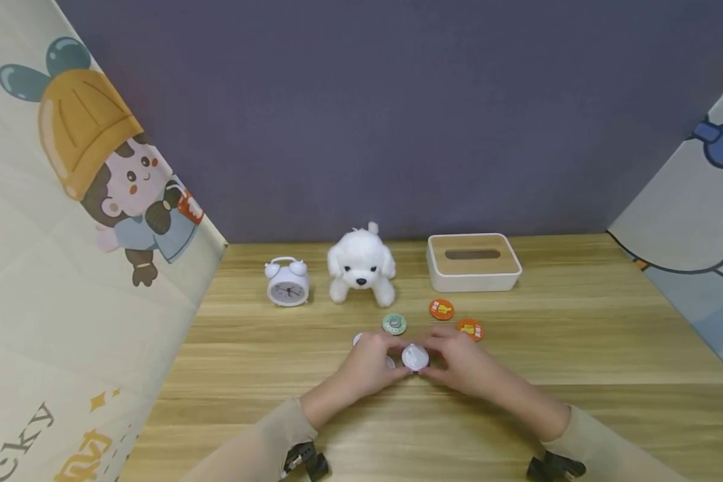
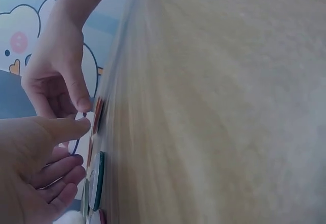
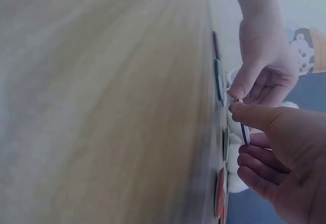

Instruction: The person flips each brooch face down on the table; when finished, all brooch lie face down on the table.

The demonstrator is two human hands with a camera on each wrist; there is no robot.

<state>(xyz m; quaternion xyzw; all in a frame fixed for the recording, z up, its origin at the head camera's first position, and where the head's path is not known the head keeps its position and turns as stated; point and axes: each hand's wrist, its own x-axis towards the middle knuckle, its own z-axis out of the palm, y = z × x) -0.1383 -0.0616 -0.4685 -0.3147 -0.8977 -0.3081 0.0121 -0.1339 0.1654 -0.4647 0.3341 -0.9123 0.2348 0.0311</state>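
A small round badge [image 1: 415, 357] with a whitish, shiny side up is held between both hands. My left hand [image 1: 369, 367] pinches its left edge with thumb and finger, and my right hand [image 1: 465, 363] pinches its right edge. In the right wrist view the badge [image 3: 245, 134] appears edge-on, off the tabletop. Beyond the hands lies a green badge [image 1: 394, 324] with a printed figure. Two orange badges [image 1: 442, 309] rest near the right hand, one just behind it. Two pale discs [image 1: 389, 362] are partly hidden by the left hand.
Along the back of the wooden table [image 1: 265, 402] stand a white alarm clock [image 1: 288, 286], a white plush dog [image 1: 361, 264] and a white tissue box [image 1: 474, 276] with a wood-coloured top. A dark panel [image 1: 361, 120] rises behind them, with printed cloth walls on both sides.
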